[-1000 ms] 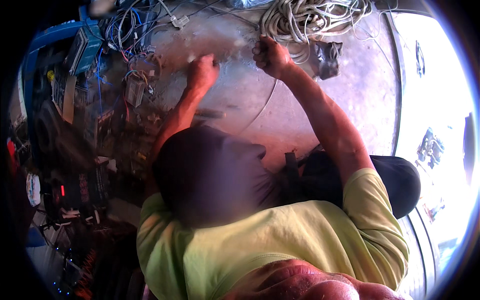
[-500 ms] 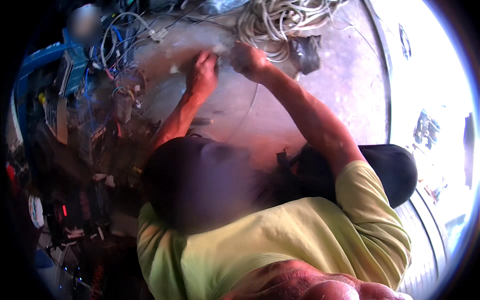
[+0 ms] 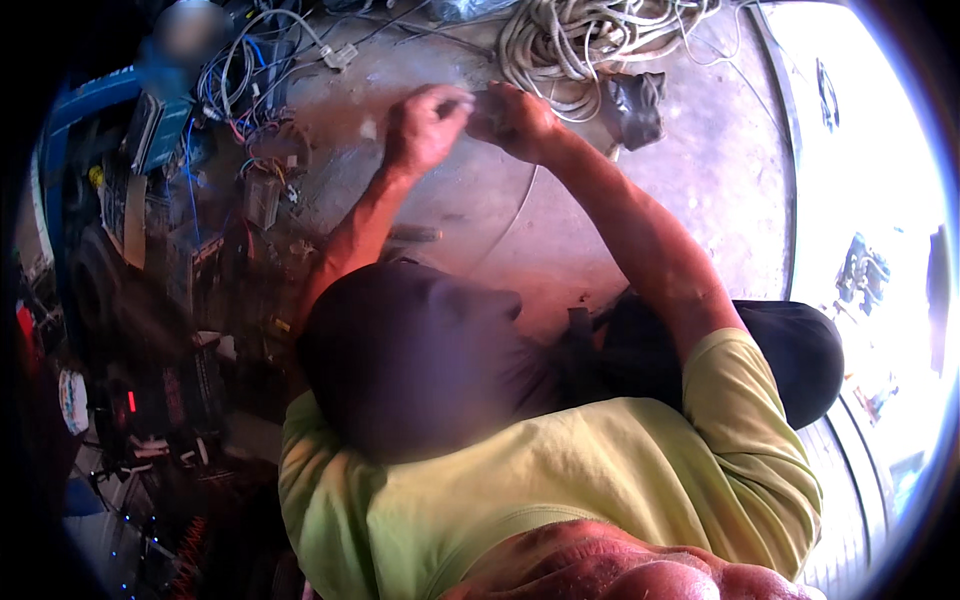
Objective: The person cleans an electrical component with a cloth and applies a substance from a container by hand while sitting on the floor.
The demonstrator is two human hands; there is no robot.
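The person wears a yellow-green short-sleeved shirt [image 3: 600,470] with loose, creased sleeves and a rounded collar; both forearms are bare below them, without watch or gloves.

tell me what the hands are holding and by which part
The left hand and right hand meet, pinching a small grey object between their fingertips; what it is and which part they grip cannot be told.

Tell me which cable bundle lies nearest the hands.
The pale beige coiled cable, just beyond the right hand. The tangle of blue and white wires lies farther off, past the left hand.
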